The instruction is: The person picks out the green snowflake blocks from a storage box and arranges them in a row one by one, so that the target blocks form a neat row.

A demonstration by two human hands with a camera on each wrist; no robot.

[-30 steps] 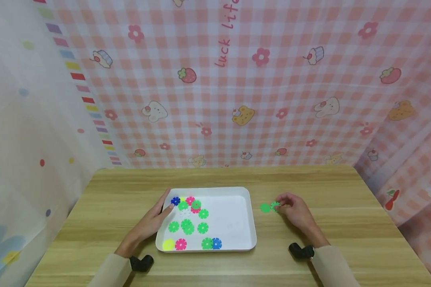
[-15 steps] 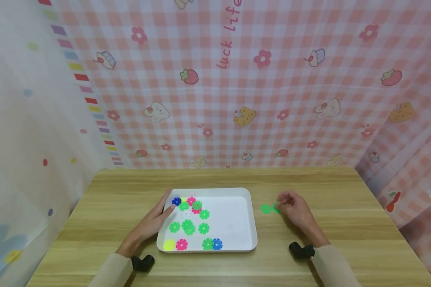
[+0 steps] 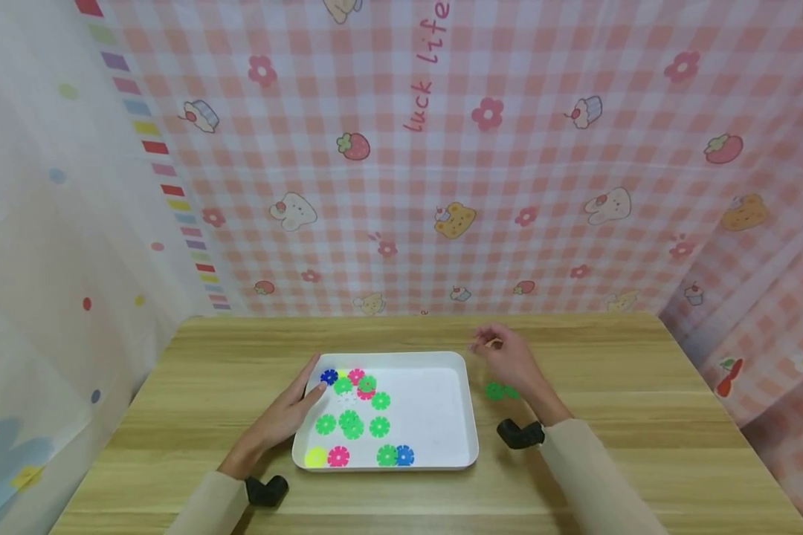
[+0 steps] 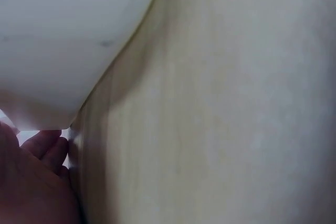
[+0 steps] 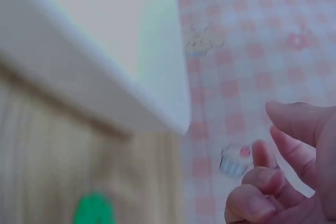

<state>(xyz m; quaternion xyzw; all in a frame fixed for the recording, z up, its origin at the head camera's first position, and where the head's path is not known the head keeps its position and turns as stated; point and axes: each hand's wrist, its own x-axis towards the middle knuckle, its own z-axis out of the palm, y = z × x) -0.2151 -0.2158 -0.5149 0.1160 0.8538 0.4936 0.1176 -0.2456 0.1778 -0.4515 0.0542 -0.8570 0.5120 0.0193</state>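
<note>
A shallow white tray (image 3: 435, 416) holds several notched plastic discs at its left side: green, pink, yellow, blue and clear ones. My left hand (image 3: 281, 416) grips the tray's left wall, with the thumb over the rim and the fingers along the outside. In the left wrist view, fingertips (image 4: 50, 148) press against the tray's white side. My right hand (image 3: 508, 364) is raised beyond the tray's far right corner, its fingers loosely bent and nothing visible between them. Below its wrist, two green discs (image 3: 494, 391) lie on the wood, partly covered by the forearm.
The wooden table (image 3: 609, 371) runs back to a pink checked cloth (image 3: 375, 186). White patterned cloth (image 3: 33, 223) hangs at the left, and checked cloth also hangs at the right. Black camera mounts (image 3: 520, 434) stick out from both wrists.
My right hand has let go of a green disc, which now lies beside another on the table. That hand has lifted and moved left towards the tray. The left hand stays put.
</note>
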